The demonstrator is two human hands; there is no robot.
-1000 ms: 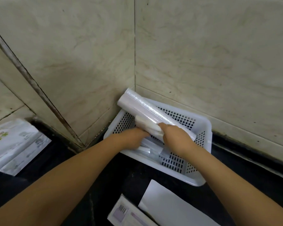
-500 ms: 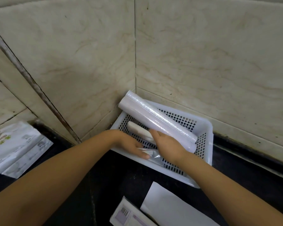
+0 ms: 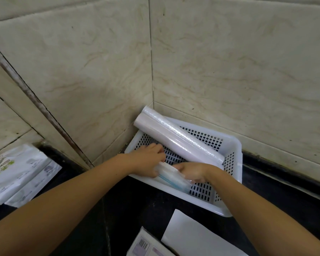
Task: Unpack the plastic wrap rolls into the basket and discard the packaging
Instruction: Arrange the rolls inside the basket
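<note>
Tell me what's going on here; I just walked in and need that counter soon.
A person is loading a white perforated basket tucked into the tiled corner. One long plastic wrap roll already lies slanted across it, its far end propped over the rim. The left hand and right hand are both in the basket, settling a smaller clear-wrapped item along its near side. White packets and papers remain on the black counter.

— What do we have on the dark countertop (image 3: 129, 206)?
— We see a white basket (image 3: 236, 183) in the corner, white packets (image 3: 17, 174) at left, a white sheet (image 3: 190, 235) and a barcoded package (image 3: 146, 246) nearest us.
</note>
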